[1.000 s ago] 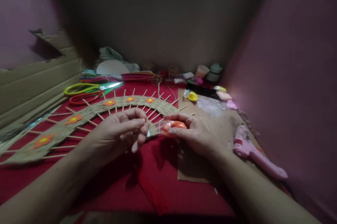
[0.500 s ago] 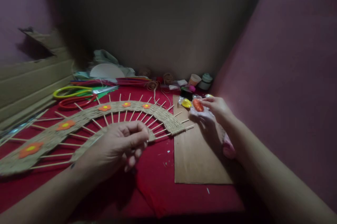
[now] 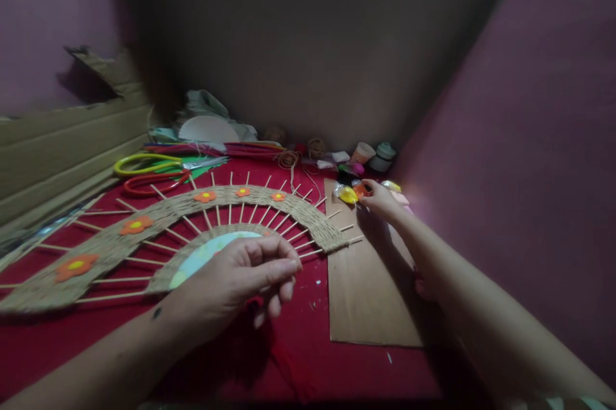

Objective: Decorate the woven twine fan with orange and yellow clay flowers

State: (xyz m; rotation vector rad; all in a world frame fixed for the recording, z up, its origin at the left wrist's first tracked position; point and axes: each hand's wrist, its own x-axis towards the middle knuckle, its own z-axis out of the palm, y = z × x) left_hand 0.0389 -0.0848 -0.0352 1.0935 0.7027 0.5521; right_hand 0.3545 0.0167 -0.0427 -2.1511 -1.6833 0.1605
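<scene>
My left hand (image 3: 240, 275) has its fingers (image 3: 282, 265) pinched together on something too small to make out, just at the near edge of the woven jute arc with wooden skewers and orange flowers (image 3: 192, 217). My right hand (image 3: 382, 199) reaches beyond the arc's right end, fingers touching the small orange clay packet (image 3: 360, 190) beside the yellow one (image 3: 349, 195); whether it grips, I cannot tell. Judging by this, I'm sorting clay; next wants a careful, gentle placement.
</scene>
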